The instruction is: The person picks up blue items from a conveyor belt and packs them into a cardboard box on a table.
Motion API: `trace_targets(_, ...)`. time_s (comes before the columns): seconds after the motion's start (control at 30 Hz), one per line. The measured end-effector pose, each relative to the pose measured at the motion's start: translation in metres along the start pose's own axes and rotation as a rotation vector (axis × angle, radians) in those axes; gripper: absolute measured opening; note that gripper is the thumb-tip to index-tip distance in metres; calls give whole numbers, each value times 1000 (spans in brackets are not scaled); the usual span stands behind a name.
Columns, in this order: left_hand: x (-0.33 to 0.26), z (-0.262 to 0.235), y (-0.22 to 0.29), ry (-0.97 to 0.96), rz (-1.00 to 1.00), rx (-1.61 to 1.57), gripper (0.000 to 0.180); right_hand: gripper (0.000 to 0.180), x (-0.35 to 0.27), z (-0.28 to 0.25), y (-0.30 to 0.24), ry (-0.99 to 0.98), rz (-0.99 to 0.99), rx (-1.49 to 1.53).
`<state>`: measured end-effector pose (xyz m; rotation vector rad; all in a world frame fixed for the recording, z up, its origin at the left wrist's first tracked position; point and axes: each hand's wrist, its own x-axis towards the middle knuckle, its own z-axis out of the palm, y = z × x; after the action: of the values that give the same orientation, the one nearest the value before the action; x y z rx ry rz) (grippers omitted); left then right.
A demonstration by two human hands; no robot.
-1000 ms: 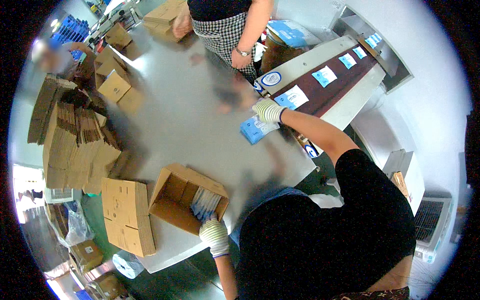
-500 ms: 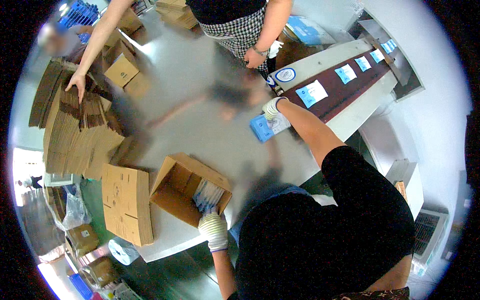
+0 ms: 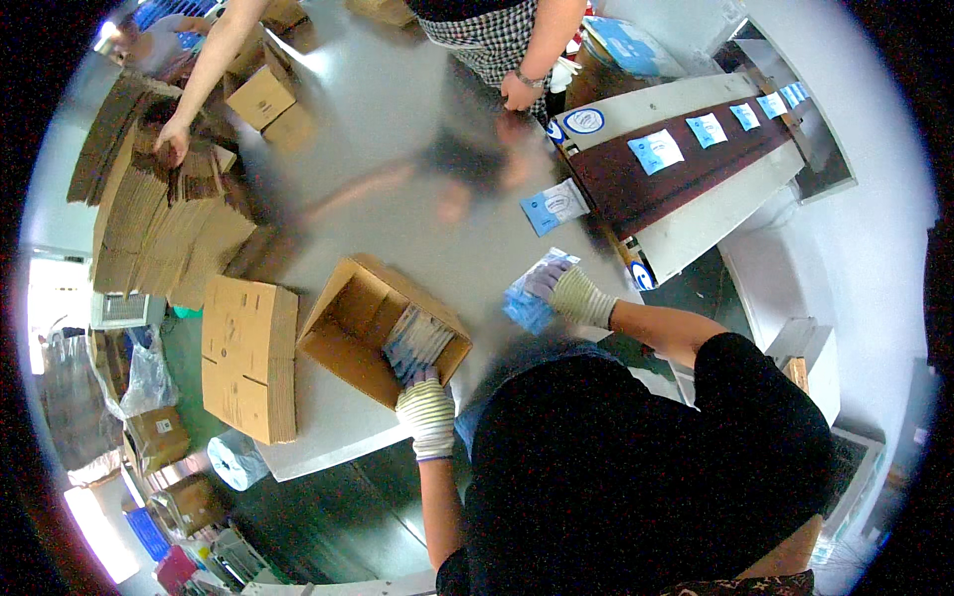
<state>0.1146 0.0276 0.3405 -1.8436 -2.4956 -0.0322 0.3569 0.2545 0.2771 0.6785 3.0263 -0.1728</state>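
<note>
Packets (image 3: 529,306) pinched by right hand (image 3: 571,291); could be spilled if gripped loosely. Left hand (image 3: 426,417) at box (image 3: 348,323) rim, grip unclear; box could be tipped if pressed.

A plain black short-sleeved top here; left hand (image 3: 425,409) and right hand (image 3: 568,290) both sporting pale knit gloves (image 3: 429,425), greenish stripes ringing them; purplish fingers (image 3: 543,281), too; purple cuff edge (image 3: 434,459) on the left!

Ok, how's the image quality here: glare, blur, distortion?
Head view: glare whitens the tabletop toward the upper left; head view: a co-worker reflects blurrily in it; head view: fisheye bending, dark surround; head view: coloured speckle on the black shirt.
</note>
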Motion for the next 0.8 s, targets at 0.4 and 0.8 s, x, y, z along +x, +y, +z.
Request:
trace_targets(0.4,-45,63,7,24,-175,-688,25,52,71,-133,-138,438,-619,834)
trace_targets(0.8,-15,-1,25,-114,-17,28,14,44,171,-48,-177,-51,-304,-122)
